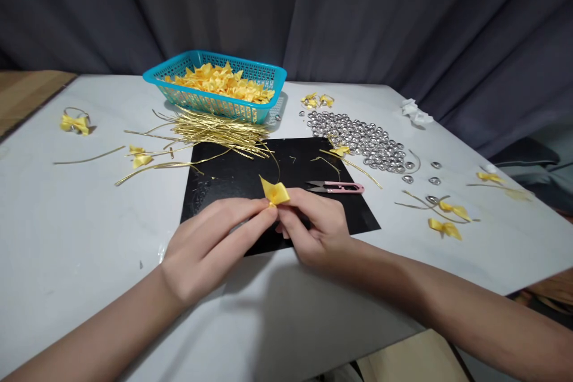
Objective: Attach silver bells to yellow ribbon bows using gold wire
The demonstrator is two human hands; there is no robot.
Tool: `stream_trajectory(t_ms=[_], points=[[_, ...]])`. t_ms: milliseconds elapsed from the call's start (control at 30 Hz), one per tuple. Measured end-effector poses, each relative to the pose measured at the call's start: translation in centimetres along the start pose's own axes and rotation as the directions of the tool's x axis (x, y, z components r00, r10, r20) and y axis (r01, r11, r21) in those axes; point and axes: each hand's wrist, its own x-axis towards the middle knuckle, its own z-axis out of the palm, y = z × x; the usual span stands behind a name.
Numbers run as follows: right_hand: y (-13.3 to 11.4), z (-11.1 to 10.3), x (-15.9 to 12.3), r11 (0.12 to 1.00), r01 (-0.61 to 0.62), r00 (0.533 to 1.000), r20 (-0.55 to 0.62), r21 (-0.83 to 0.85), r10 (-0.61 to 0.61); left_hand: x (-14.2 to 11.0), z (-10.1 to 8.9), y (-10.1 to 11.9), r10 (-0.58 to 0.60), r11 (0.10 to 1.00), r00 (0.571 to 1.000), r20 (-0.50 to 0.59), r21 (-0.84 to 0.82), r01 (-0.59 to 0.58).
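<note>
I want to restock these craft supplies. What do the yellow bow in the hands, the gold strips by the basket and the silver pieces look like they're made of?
Yellow bow: likely satin ribbon, soft sheen, crisp folds.
Gold strips: probably metallic twist-tie wire, thin, shiny, holding bends.
Silver pieces: apparently polished metal, mirror glints; exact kind unclear.

Glossy satin bow (pixel 274 192), matt black mat (pixel 233 182)

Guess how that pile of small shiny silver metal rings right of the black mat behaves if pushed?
The pile of small shiny silver metal rings would probably scatter, being loose. Strays already lie apart, so some may slide or roll on the smooth white table. Each looks light.
</note>
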Motion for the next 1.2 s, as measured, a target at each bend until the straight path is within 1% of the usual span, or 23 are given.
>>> stream_trajectory(t_ms=[67, 200, 233, 300, 367, 400, 433, 467, 500, 533, 567, 600, 633, 667, 700, 733, 767, 833, 967, 1033, 1067, 1133, 1200], points=[[-0.1, 0.0, 0.0, 0.999, -0.039, 0.999, 0.015, 0.038, 0.038, -0.1, 0.0, 0.2, -0.006, 1.0, 1.0, -0.024, 0.013, 0.006], [-0.2, 0.0, 0.1, 0.986, -0.106, 0.994, 0.047, 0.129, 0.101, -0.2, -0.1, 0.6, -0.1, 0.995, 0.992, -0.07, -0.005, 0.1], [-0.2, 0.1, 0.1, 0.983, -0.12, 0.992, 0.052, 0.142, 0.114, -0.2, -0.1, 0.5, -0.104, 0.995, 0.992, -0.066, -0.008, 0.104], [-0.1, 0.1, 0.1, 0.981, -0.132, 0.991, 0.057, 0.141, 0.125, 0.0, -0.1, 0.5, -0.068, 0.998, 0.996, -0.061, 0.006, 0.068], [-0.1, 0.1, 0.2, 0.993, -0.088, 0.996, 0.019, 0.081, 0.087, 0.3, 0.0, 0.4, -0.059, 0.998, 0.995, -0.086, 0.016, 0.06], [0.0, 0.1, 0.3, 0.999, -0.039, 0.999, -0.016, 0.021, 0.039, 0.5, 0.1, 0.5, -0.09, 0.996, 0.991, -0.103, 0.007, 0.091], [0.1, 0.0, 0.3, 0.998, 0.024, 0.998, -0.05, -0.059, -0.027, 0.7, 0.3, 0.6, -0.147, 0.989, 0.982, -0.117, -0.014, 0.147], [0.2, -0.2, 0.4, 0.985, 0.09, 0.992, -0.078, -0.149, -0.102, 0.9, 0.5, 0.8, -0.23, 0.973, 0.965, -0.124, -0.048, 0.226], [0.3, -0.4, 0.5, 0.959, 0.15, 0.98, -0.094, -0.239, -0.177, 1.1, 0.7, 1.1, -0.333, 0.941, 0.936, -0.113, -0.095, 0.323], [0.4, -0.6, 0.6, 0.928, 0.199, 0.968, -0.087, -0.316, -0.237, 1.2, 0.9, 1.3, -0.445, 0.89, 0.89, -0.094, -0.157, 0.429], [0.5, -0.8, 0.6, 0.897, 0.234, 0.959, -0.063, -0.375, -0.276, 1.4, 1.1, 1.6, -0.558, 0.815, 0.828, -0.064, -0.231, 0.531], [0.6, -1.0, 0.7, 0.873, 0.258, 0.954, -0.033, -0.415, -0.297, 1.6, 1.3, 1.8, -0.66, 0.717, 0.751, -0.018, -0.313, 0.623], [0.7, -1.2, 0.7, 0.856, 0.276, 0.951, -0.001, -0.438, -0.308, 1.7, 1.4, 1.9, -0.738, 0.611, 0.674, 0.034, -0.392, 0.688], [0.8, -1.3, 0.8, 0.846, 0.293, 0.95, 0.032, -0.446, -0.312, 1.8, 1.5, 2.0, -0.789, 0.506, 0.606, 0.095, -0.458, 0.731], [0.9, -1.4, 0.8, 0.843, 0.307, 0.948, 0.063, -0.441, -0.313, 2.0, 1.6, 2.0, -0.816, 0.421, 0.559, 0.149, -0.51, 0.75], [1.0, -1.4, 0.8, 0.847, 0.318, 0.946, 0.085, -0.425, -0.312, 2.1, 1.6, 2.0, -0.826, 0.359, 0.53, 0.19, -0.547, 0.756], [1.1, -1.4, 0.9, 0.857, 0.324, 0.945, 0.099, -0.401, -0.312, 2.2, 1.6, 1.9, -0.829, 0.315, 0.512, 0.223, -0.57, 0.759], [1.3, -1.4, 0.9, 0.885, 0.316, 0.949, 0.108, -0.342, -0.298, 2.5, 1.5, 1.8, -0.832, 0.265, 0.491, 0.259, -0.592, 0.761], [1.9, -1.5, 0.9, 0.909, 0.301, 0.953, 0.123, -0.289, -0.277, 2.7, 1.4, 1.7, -0.842, 0.226, 0.459, 0.283, -0.589, 0.776], [1.9, -1.6, 0.9, 0.906, 0.33, 0.943, 0.145, -0.266, -0.3, 2.8, 1.4, 1.7, -0.842, 0.212, 0.451, 0.297, -0.587, 0.781], [1.8, -1.6, 1.0, 0.905, 0.342, 0.939, 0.134, -0.251, -0.317, 2.8, 1.4, 1.7, -0.844, 0.198, 0.441, 0.305, -0.587, 0.785], [1.3, -1.6, 1.1, 0.913, 0.33, 0.943, 0.051, -0.24, -0.328, 2.8, 1.5, 1.7, -0.857, 0.151, 0.404, 0.321, -0.592, 0.792], [0.6, -1.6, 1.2, 0.932, 0.264, 0.952, -0.085, -0.248, -0.293, 2.8, 1.5, 1.6, -0.875, 0.09, 0.354, 0.331, -0.608, 0.789]])
